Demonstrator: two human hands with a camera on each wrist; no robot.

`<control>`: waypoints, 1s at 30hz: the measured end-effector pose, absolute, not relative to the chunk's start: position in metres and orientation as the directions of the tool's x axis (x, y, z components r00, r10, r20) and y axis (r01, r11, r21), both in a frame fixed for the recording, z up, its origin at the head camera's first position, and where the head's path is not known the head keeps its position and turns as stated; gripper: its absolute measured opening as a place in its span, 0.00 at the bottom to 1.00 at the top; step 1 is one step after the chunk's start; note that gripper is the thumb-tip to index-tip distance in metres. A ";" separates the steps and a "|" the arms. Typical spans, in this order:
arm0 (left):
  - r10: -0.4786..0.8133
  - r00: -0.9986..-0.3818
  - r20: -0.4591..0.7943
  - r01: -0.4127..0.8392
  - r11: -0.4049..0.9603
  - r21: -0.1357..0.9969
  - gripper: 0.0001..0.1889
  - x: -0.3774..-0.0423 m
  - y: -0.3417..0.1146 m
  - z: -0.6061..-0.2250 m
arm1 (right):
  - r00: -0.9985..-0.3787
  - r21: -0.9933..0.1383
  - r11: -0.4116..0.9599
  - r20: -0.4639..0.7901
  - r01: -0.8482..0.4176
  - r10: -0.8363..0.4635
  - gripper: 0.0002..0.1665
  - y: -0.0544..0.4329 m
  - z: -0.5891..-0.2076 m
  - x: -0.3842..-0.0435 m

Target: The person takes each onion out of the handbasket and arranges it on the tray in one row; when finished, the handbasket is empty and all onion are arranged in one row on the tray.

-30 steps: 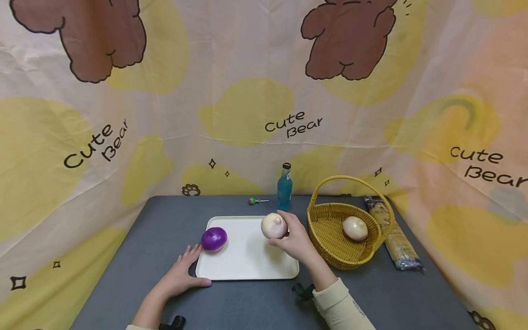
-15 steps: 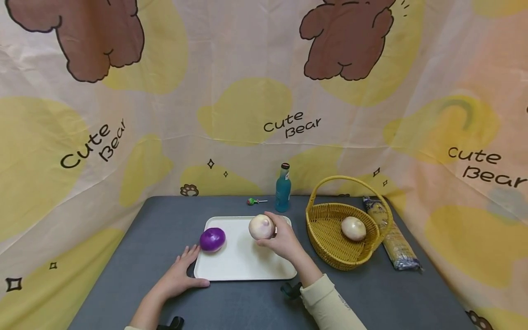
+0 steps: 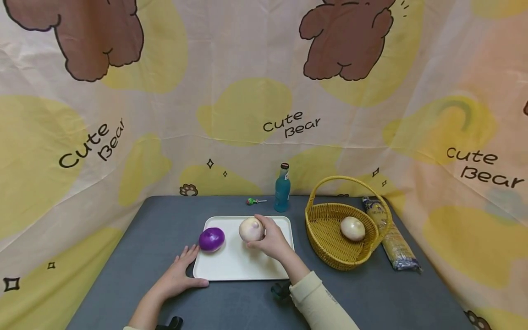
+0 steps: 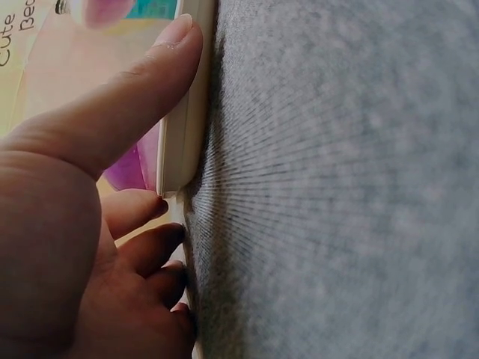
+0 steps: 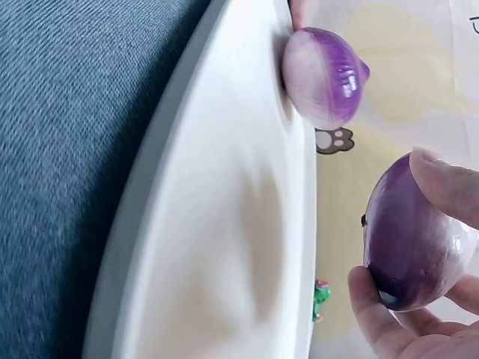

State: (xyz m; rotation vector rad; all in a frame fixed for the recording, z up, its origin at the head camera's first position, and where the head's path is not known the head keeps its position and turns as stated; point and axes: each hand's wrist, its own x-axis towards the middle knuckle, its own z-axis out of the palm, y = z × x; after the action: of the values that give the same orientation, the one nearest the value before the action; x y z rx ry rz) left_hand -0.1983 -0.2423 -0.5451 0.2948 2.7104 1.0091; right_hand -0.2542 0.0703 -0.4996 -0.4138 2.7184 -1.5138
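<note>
My right hand (image 3: 272, 240) grips an onion (image 3: 250, 229) over the middle of the white tray (image 3: 243, 270), thumb on its near side and fingers behind. Pale in the head view, this onion shows a purple side (image 5: 408, 232) in the right wrist view, with a gap between it and the tray. A second onion, vivid purple (image 3: 212, 239), rests at the tray's left end. My left hand (image 3: 179, 272) lies spread at the tray's near left corner, its thumb (image 4: 168, 63) against the rim and the other fingers on the table along the side.
To the right stands a yellow wicker basket (image 3: 330, 261) with a pale onion (image 3: 353, 228) inside. A long plastic packet (image 3: 398, 247) lies beyond it. Behind the tray are a blue bottle (image 3: 282, 190) and a small green-headed lollipop (image 3: 251, 201).
My right hand has carried the onion leftward over the tray, away from the basket side. The left hand stays at the tray corner, and the purple onion keeps its place.
</note>
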 end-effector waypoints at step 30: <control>0.272 -0.951 -0.150 0.110 0.746 0.657 0.62 -0.198 -0.240 -0.544 | -0.976 -0.771 0.617 0.019 -0.154 -0.218 0.55 0.040 -0.530 -0.264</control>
State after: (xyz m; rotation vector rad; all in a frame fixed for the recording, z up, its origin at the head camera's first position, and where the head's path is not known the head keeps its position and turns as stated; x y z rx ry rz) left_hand -0.1975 -0.2400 -0.5439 0.3011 2.7098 0.9983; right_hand -0.2640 0.0397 -0.5298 -0.3175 2.7560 -1.3034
